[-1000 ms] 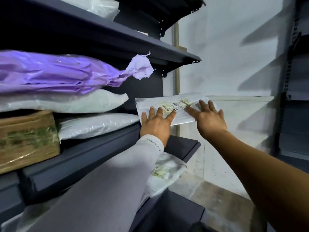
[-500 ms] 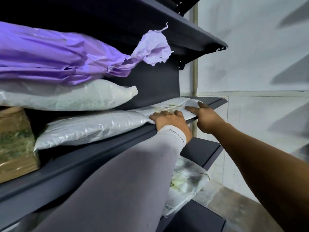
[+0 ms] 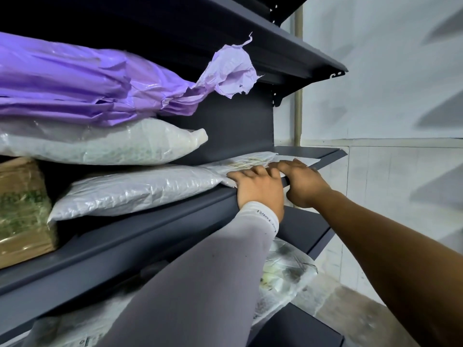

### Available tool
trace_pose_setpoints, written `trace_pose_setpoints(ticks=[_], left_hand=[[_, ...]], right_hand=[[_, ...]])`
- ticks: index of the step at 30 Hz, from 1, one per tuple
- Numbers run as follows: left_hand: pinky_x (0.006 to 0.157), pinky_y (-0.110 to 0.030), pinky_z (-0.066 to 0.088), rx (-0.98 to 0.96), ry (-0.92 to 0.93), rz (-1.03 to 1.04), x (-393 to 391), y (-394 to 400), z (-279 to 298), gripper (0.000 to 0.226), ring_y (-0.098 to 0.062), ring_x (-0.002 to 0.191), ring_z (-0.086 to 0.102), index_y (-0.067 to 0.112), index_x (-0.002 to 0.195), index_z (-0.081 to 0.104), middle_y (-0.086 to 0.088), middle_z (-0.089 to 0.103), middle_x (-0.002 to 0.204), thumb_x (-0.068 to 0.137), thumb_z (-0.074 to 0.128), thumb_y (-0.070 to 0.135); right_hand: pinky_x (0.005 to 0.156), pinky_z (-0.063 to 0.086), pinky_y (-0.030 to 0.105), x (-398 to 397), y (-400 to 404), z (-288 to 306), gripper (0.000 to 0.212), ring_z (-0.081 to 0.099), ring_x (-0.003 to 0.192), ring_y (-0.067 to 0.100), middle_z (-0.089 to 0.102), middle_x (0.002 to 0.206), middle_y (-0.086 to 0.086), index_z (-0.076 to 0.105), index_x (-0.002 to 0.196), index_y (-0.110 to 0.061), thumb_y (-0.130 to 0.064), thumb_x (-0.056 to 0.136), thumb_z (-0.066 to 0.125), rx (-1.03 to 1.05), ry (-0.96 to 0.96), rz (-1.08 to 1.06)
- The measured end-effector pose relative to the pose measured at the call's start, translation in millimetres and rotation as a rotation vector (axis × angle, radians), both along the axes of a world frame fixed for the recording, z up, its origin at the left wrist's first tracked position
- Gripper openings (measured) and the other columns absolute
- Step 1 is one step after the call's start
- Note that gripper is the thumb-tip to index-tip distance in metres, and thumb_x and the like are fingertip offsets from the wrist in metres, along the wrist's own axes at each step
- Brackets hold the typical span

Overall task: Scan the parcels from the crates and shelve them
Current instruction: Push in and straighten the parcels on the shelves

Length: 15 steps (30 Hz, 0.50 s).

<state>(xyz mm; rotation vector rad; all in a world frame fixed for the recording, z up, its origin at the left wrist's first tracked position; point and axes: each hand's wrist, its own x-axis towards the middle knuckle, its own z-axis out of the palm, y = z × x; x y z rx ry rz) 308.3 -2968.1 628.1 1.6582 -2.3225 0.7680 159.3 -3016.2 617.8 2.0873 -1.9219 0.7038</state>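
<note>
Head view, left hand (image 3: 259,189) and right hand (image 3: 304,181) — fingers flat, pressing flat parcel (image 3: 250,162) onto shelf (image 3: 150,229)

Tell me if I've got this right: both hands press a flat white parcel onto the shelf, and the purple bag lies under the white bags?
Not quite. The head view shows the purple bag on top of the white bags, not under them. The rest holds: both hands, left and right, press the flat white parcel onto the shelf.
</note>
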Motion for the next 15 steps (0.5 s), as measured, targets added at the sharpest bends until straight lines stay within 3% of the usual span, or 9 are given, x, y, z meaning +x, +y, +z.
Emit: trace_pose_setpoints(ticks=[3,5,8,11,13,15], left_hand=[[0.109,-0.076,0.026,-0.014,-0.022,0.06,0,1,1,0.071,-0.054,0.131,0.049,0.008,0.156,0.028,-0.026,0.048,0.147,0.096,0.056,0.035],[0.11,-0.08,0.021,-0.001,-0.035,0.106,-1,1,4,0.074,-0.058,0.136,0.042,0.006,0.158,0.025,-0.03,0.044,0.15,0.097,0.053,0.036],[0.11,-0.081,0.017,0.001,-0.054,0.146,-1,-2,4,0.079,-0.06,0.142,0.031,0.004,0.16,0.021,-0.034,0.031,0.157,0.099,0.049,0.045],[0.108,-0.069,0.03,-0.115,-0.02,0.041,0,-6,-1,0.078,-0.047,0.131,0.041,0.005,0.154,0.03,-0.023,0.04,0.145,0.095,0.054,0.05],[0.102,-0.064,0.037,-0.143,0.017,-0.052,0,-8,-6,0.071,-0.043,0.121,0.05,0.01,0.147,0.035,-0.017,0.047,0.135,0.092,0.062,0.046],[0.104,-0.068,0.036,-0.115,0.018,-0.027,0,-7,-6,0.067,-0.046,0.122,0.052,0.009,0.146,0.037,-0.02,0.05,0.136,0.093,0.061,0.043]], right_hand=[[0.123,0.019,0.062,4,-4,10,0.089,0.008,0.159,0.028,0.018,0.172,-0.007,0.027,0.159,-0.046,-0.003,0.087,0.055,0.108,0.035,-0.029],[0.125,0.017,0.06,7,-5,14,0.09,0.001,0.159,0.03,0.009,0.172,-0.003,0.023,0.16,-0.049,-0.007,0.089,0.06,0.13,0.034,-0.047],[0.118,0.033,0.053,9,-2,9,0.093,0.021,0.15,0.034,0.026,0.16,0.006,0.029,0.157,-0.043,-0.01,0.082,0.07,-0.015,0.029,-0.07],[0.106,0.043,0.046,8,-1,-2,0.071,0.048,0.13,0.033,0.052,0.138,0.004,0.044,0.14,-0.031,-0.014,0.077,0.071,-0.144,0.076,-0.043],[0.11,0.04,0.047,8,-2,-6,0.063,0.052,0.13,0.029,0.057,0.136,-0.001,0.046,0.135,-0.033,-0.025,0.078,0.072,-0.148,0.127,-0.045],[0.119,0.031,0.053,9,-6,-9,0.073,0.041,0.144,0.026,0.05,0.151,-0.007,0.039,0.145,-0.041,-0.038,0.08,0.072,-0.094,0.139,-0.029]])
